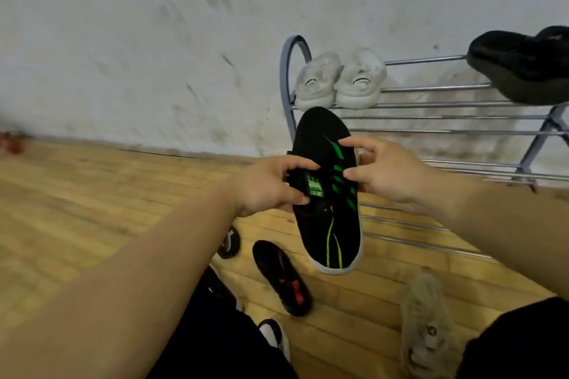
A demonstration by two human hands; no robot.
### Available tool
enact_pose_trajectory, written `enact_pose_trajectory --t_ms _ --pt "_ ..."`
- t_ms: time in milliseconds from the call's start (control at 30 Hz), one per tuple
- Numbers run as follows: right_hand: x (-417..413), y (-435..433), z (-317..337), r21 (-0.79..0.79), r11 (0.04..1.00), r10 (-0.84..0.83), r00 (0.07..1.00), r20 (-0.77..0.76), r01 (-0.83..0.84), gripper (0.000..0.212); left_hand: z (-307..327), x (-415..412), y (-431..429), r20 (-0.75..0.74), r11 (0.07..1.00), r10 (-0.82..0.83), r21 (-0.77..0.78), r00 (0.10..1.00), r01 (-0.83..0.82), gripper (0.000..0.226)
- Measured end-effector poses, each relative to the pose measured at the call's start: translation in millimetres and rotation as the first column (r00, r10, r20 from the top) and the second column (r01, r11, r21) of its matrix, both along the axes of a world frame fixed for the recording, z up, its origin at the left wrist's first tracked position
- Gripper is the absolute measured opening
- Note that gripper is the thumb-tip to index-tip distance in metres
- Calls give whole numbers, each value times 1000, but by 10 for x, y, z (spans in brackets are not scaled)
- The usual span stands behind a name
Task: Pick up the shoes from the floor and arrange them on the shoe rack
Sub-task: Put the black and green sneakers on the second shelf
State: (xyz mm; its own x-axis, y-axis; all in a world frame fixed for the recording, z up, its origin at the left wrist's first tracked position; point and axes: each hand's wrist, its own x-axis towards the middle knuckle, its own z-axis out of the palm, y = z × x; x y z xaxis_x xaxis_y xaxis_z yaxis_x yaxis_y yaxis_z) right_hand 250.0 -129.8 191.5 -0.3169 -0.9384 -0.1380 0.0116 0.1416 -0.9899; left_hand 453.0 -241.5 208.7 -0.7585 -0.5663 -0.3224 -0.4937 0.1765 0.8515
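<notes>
Black-and-green shoe [328, 194] held up in both hands before the shoe rack [431, 132]

The left hand [268, 186] pinches its tongue flap, the right hand [385, 171] clamps the far edge, probably to straighten it for shelving; below the grip, a black-and-red shoe [281, 277] and a beige shoe [426, 323] wait on the floor [92, 200]; above it, white shoes [340, 80] sit on the top rails, black slippers [523, 64] further right

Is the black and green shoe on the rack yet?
No. Both hands, left and right, hold the shoe in the air before the rack.
</notes>
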Motion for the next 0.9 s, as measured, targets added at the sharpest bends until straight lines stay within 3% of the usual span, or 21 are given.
enact_pose_trajectory --t_ms 333,567,667,767,900 --pt "360 -32 122 -75 997 -9 997 75 14 54 199 327 62 27 998 -24 -52 999 25 67" --pt "811 -314 443 -126 983 143 985 95 -130 46 517 878 -243 -126 988 133 -66 983 -142 69" --pt "1044 -418 470 -63 961 267 963 -33 -268 48 512 1077 -396 -260 952 286 -28 922 -304 68" --pt "1215 -518 311 -94 969 221 972 -74 -227 51 455 1165 -486 -323 917 386 35 864 -397 64" --pt "1214 -607 37 -70 989 132 991 10 -131 47 498 1255 -491 -255 955 297 55 920 -293 61"
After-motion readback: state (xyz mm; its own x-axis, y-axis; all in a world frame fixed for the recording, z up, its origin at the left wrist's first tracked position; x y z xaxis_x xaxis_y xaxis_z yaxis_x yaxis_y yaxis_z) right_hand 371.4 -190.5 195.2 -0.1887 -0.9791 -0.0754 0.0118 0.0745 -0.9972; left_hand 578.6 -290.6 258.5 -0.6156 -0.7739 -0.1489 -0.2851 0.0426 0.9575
